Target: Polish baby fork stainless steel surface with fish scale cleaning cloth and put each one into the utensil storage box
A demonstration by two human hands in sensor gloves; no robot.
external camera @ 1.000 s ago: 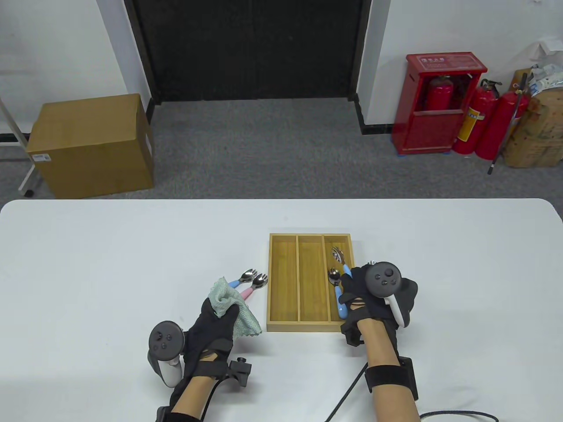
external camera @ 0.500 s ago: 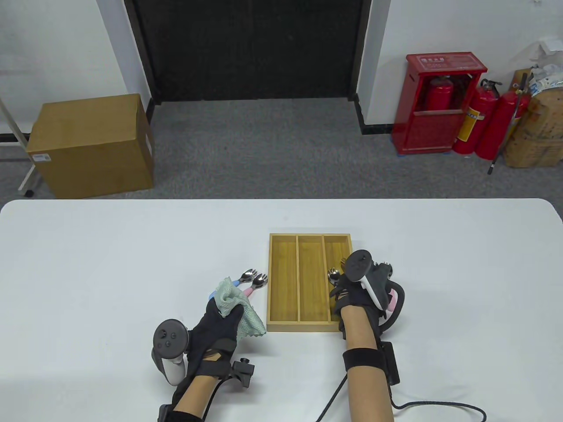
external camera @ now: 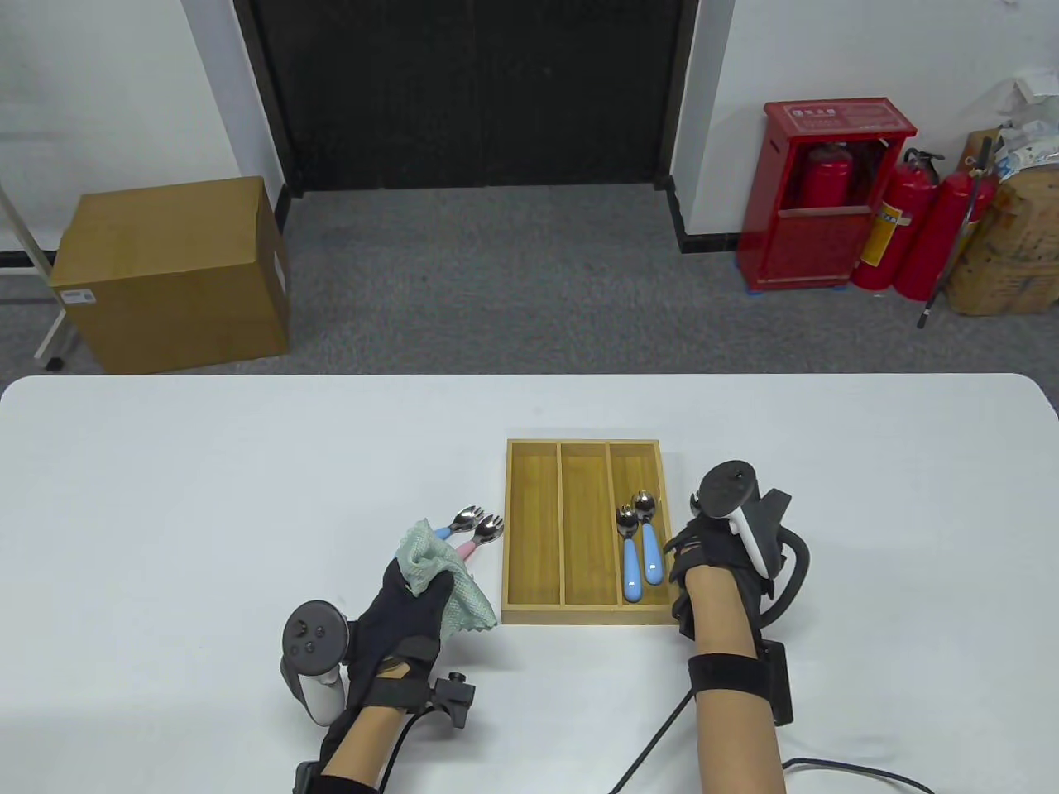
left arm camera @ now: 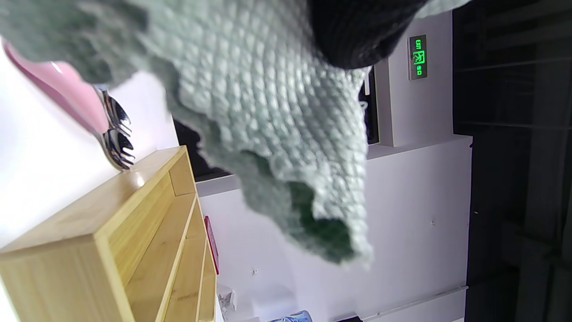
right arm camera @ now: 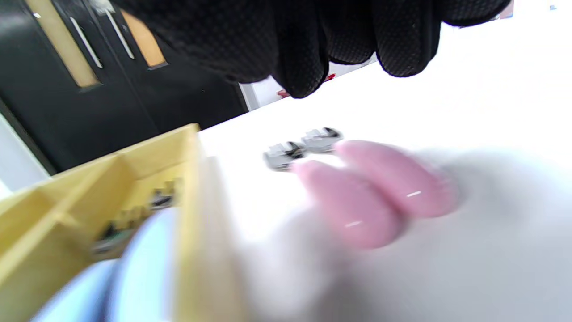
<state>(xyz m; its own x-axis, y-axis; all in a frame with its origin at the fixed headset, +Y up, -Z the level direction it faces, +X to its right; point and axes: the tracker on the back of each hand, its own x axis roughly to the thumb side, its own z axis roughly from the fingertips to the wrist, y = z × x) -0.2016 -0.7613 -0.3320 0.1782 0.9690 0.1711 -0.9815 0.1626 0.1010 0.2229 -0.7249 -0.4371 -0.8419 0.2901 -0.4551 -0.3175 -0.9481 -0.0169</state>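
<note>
Beyond my white table (external camera: pixel 248 463) I've got a cardboard box (external camera: pixel 170 273) sitting left on the grey carpet. Over right, a red extinguisher cabinet (external camera: pixel 827 198), two loose extinguishers (external camera: pixel 927 231) just beside it.

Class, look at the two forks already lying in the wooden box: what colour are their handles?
Light blue handles, clearest in the table view.
</note>
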